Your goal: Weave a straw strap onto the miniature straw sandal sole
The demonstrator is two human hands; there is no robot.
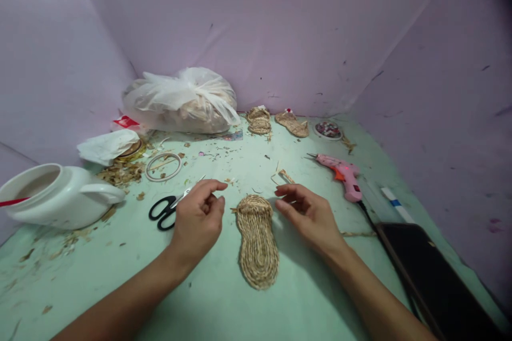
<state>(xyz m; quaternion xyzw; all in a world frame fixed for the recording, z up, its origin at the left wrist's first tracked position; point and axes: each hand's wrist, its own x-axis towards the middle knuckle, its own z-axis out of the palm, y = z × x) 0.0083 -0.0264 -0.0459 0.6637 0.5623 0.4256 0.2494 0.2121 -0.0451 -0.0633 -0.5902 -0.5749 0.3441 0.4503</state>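
Observation:
A braided straw slipper [258, 250] lies flat on the green table between my two hands, its strap end pointing away from me. My left hand [202, 210] hovers left of it, index finger stretched out and thumb apart, holding nothing. Partly behind that hand lies a pair of scissors [162, 213] with black handles. On the right, my right hand [306, 213] is loosely curled with its fingers apart and nothing visible in it. Just beyond its fingertips lies a short straw strip [286, 176]. Neither hand appears to touch the slipper.
A pink glue gun [340, 170] and a dark phone [428, 272] lie at right. Left are a white pot [76, 192] and a tape ring [163, 167]. At the back are a plastic bag [184, 101], small straw slippers [259, 120] and a bowl of beads [328, 129].

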